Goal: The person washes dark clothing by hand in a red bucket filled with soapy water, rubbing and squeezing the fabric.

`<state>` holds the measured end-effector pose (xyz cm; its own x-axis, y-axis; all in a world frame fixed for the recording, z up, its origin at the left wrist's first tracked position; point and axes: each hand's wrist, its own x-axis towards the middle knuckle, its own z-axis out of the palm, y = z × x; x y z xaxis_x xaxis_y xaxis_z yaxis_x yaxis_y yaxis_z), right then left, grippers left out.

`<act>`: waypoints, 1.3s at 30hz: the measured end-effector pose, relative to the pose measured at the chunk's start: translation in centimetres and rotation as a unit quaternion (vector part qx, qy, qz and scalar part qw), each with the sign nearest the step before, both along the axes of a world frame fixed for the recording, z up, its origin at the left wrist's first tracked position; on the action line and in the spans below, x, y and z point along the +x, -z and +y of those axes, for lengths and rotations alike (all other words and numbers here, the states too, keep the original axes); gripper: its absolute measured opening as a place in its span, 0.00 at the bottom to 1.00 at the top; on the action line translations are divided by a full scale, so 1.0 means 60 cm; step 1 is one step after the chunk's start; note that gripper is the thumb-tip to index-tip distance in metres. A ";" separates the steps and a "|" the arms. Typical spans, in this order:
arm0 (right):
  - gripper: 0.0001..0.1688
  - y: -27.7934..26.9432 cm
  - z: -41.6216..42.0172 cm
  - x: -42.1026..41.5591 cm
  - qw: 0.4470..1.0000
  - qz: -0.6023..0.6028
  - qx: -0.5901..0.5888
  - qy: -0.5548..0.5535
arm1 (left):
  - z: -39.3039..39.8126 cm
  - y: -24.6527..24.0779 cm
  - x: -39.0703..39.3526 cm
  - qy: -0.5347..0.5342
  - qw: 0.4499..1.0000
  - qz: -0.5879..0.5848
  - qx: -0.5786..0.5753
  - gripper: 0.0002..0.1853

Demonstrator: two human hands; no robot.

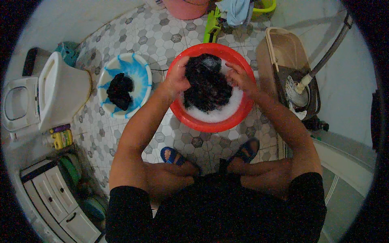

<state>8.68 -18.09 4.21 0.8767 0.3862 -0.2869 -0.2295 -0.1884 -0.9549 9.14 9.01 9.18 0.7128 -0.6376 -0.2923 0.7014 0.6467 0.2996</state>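
A bunched, wet black cloth (206, 85) sits in a red plastic basin (210, 127) on the floor before me. White suds (226, 112) surround the cloth. My left hand (178, 77) is at the cloth's left edge, by the basin's rim; whether its fingers grip the fabric is unclear. On the other side, my right hand (242, 78) hovers over the basin's right part with fingers apart and nothing visible in them. To the left stands a white and blue basin (138, 79) holding another black cloth (120, 91).
A toilet (65, 91) and a yellow bottle (63, 139) are at left, near a white cabinet (54, 194). A beige bucket (282, 45) with a mop stands at right. Beyond the red basin are a green plastic object (212, 27) and a pink tub (187, 9).
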 end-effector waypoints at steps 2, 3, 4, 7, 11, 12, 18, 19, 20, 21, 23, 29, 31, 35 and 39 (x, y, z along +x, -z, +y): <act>0.33 -0.065 0.021 0.012 0.990 0.126 0.046 -0.032 | -0.002 0.000 -0.004 0.050 0.997 -0.019 -0.055 0.21; 0.34 -0.055 0.025 0.015 0.996 0.045 0.032 -0.068 | -0.008 -0.004 -0.007 0.050 0.997 -0.016 -0.065 0.20; 0.35 -0.036 0.030 0.022 0.994 -0.036 0.018 -0.104 | -0.012 -0.009 -0.009 0.050 0.996 -0.013 -0.075 0.20; 0.33 -0.013 0.030 0.027 0.977 -0.165 0.045 -0.127 | -0.018 -0.040 -0.003 0.052 0.992 -0.050 -0.104 0.19; 0.25 -0.125 0.048 0.037 0.968 -0.006 -0.040 -0.249 | 0.020 -0.034 0.012 0.057 0.989 -0.087 -0.100 0.18; 0.23 -0.138 0.049 0.039 0.969 -0.009 -0.017 -0.245 | 0.028 -0.028 0.019 0.040 0.994 -0.071 -0.072 0.18; 0.19 -0.155 0.033 0.048 0.985 -0.014 0.041 -0.166 | 0.045 -0.059 0.032 -0.055 0.994 -0.094 -0.009 0.19; 0.19 -0.172 0.030 0.051 0.982 -0.022 0.031 -0.183 | 0.049 -0.074 0.034 -0.048 0.991 -0.121 -0.014 0.19; 0.19 -0.183 0.028 0.055 0.979 -0.034 0.019 -0.201 | 0.051 -0.087 0.036 -0.042 0.988 -0.149 -0.019 0.20; 0.20 -0.170 0.024 0.060 0.969 -0.037 0.003 -0.242 | 0.052 -0.092 0.037 -0.042 0.984 -0.166 -0.050 0.21; 0.20 -0.123 0.024 0.070 0.944 -0.045 -0.024 -0.327 | 0.054 -0.099 0.036 -0.035 0.984 -0.164 -0.058 0.21; 0.21 -0.089 0.018 0.057 0.920 -0.157 -0.133 -0.333 | 0.069 -0.112 0.037 -0.028 0.981 -0.170 -0.091 0.22; 0.21 -0.084 0.012 0.058 0.941 -0.125 -0.129 -0.286 | 0.082 -0.104 0.035 -0.002 0.980 -0.167 -0.106 0.21; 0.21 -0.101 0.004 0.056 0.986 -0.048 -0.036 -0.153 | 0.115 -0.067 0.040 -0.035 0.987 -0.121 0.100 0.20; 0.24 -0.131 0.035 0.051 0.993 -0.049 0.054 -0.092 | 0.124 -0.043 0.033 0.012 0.952 -0.134 0.276 0.22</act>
